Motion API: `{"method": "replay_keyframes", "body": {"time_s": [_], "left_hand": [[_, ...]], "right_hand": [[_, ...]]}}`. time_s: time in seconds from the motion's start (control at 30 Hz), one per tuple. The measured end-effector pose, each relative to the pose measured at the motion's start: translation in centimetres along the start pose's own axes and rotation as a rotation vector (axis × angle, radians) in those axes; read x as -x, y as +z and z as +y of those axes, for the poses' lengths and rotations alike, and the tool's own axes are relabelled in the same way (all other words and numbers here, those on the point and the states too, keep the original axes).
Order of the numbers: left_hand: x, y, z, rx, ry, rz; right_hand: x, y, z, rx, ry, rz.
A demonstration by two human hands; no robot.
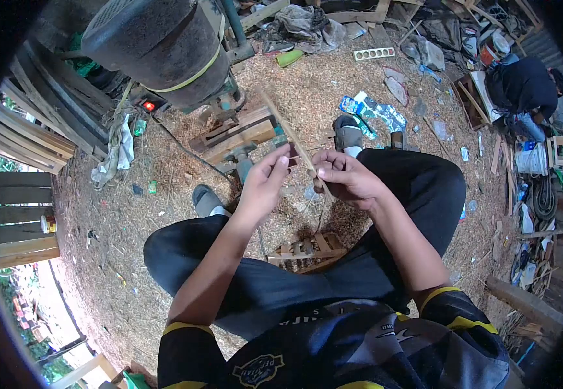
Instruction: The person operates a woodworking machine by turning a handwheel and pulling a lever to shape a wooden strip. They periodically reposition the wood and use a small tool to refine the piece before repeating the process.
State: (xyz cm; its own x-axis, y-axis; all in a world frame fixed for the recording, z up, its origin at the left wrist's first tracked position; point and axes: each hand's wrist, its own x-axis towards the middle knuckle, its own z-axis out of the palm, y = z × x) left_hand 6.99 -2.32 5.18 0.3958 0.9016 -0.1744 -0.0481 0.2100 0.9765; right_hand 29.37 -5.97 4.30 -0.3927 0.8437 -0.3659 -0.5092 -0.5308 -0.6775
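Note:
A thin wooden strip (288, 126) slants up and away from my hands, above my knees. My left hand (265, 181) pinches its lower part with fingers and thumb. My right hand (346, 176) is closed around the strip's lower end, together with what looks like a small tool handle; I cannot tell which tool. Below my hands, between my legs, lies a small wooden frame (307, 249) made of slats. I sit on ground covered in sawdust.
A large dark motor (158, 45) on a wooden base (236, 133) stands ahead on the left. Planks (28, 129) are stacked at the left. Another person (524, 87) in dark clothes crouches at the far right among wooden crates and scraps.

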Motion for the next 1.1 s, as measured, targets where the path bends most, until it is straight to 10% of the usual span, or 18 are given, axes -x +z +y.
{"method": "replay_keyframes", "body": {"time_s": [0.27,0.63,0.73,1.1], "left_hand": [[0.5,-0.5,1.0,0.288,-0.036,-0.008],[0.6,-1.2,-0.6,0.075,0.051,0.168],[0.7,-1.1,-1.3,0.053,0.065,0.172],[0.5,-0.9,-1.6,0.22,-0.053,0.127]], "right_hand": [[0.2,1.6,0.9,0.026,0.032,-0.105],[0.2,3.7,0.4,0.869,-0.162,0.159],[-0.8,3.1,2.0,0.912,-0.368,0.155],[-0.8,1.8,2.5,0.679,-0.117,0.183]]}}
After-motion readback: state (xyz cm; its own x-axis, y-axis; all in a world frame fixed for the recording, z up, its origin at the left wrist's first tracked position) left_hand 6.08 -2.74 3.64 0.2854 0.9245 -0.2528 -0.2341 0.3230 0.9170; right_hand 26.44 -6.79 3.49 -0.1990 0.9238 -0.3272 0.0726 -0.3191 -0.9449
